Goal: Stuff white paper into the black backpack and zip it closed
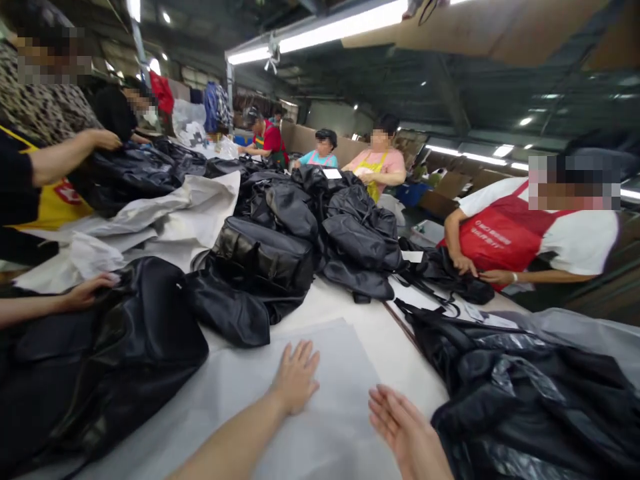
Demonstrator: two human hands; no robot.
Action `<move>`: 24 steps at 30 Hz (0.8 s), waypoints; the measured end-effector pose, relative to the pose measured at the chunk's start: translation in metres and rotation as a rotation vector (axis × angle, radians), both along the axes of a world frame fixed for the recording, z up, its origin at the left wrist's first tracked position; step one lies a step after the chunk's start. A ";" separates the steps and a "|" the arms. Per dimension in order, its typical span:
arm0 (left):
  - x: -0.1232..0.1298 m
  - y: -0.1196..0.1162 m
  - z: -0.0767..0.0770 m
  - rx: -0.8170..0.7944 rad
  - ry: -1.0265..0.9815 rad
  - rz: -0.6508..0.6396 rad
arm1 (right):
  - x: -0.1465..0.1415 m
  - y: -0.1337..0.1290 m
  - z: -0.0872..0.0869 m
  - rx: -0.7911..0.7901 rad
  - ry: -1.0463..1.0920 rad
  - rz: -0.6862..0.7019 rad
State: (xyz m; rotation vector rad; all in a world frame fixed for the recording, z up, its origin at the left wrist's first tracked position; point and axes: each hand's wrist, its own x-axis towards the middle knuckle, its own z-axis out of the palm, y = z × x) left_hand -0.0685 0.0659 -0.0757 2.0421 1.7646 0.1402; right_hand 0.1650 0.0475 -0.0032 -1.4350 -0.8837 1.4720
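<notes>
My left hand (296, 377) lies spread on a thin, translucent whitish sheet (325, 437) that covers the near part of the white table (405, 360). To its right, my right hand (403, 427) is held with the palm turned inward and the fingers stretched out, holding nothing. It is close to the sheet's right side; whether it touches the sheet I cannot tell. Just right of that hand is a black bag (530, 393) with straps and shiny clear plastic on it. Another large black bag (145, 333) lies at the left, beyond my left forearm.
A heap of black backpacks (270, 247) fills the table's middle. Crumpled white sheets (200, 207) lie at the left. A co-worker's hand (93, 290) rests on the left bag. At right, a person in a red apron (487, 230) handles black straps. Several others stand around the table.
</notes>
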 end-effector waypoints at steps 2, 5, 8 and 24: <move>0.002 -0.005 -0.004 0.042 -0.017 0.002 | -0.037 0.074 0.000 -0.162 0.241 -0.145; 0.003 -0.006 -0.009 0.065 -0.063 -0.001 | -0.085 0.175 -0.008 -0.237 0.277 -0.210; 0.000 -0.003 -0.012 0.029 -0.141 -0.020 | -0.115 0.259 -0.024 -0.273 0.304 -0.275; 0.001 -0.011 -0.007 0.098 -0.158 0.019 | -0.018 0.189 0.036 0.002 0.214 -0.466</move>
